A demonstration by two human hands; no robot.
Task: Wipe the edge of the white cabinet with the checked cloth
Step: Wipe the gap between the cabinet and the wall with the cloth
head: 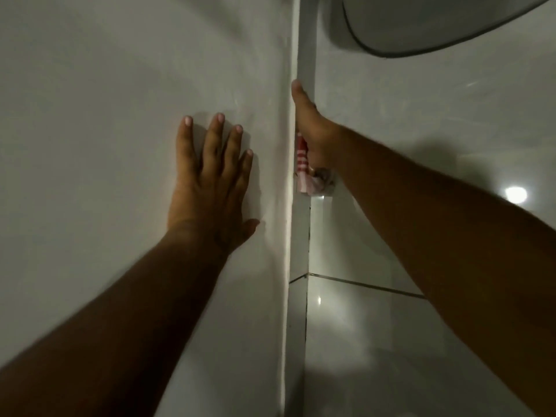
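The white cabinet (120,100) fills the left half of the head view, and its edge (288,206) runs down the middle. My left hand (210,176) lies flat on the cabinet's face with the fingers spread. My right hand (313,130) presses against the edge from the right side, gripping the red-and-white checked cloth (302,164). Most of the cloth is hidden under the palm; a bunched end hangs out below the hand.
Glossy white tiles (361,326) cover the surface right of the cabinet, with a bright light reflection (516,194). A rounded white object with a dark rim (421,25) sits at the top right. A narrow strip (307,55) runs beside the cabinet edge.
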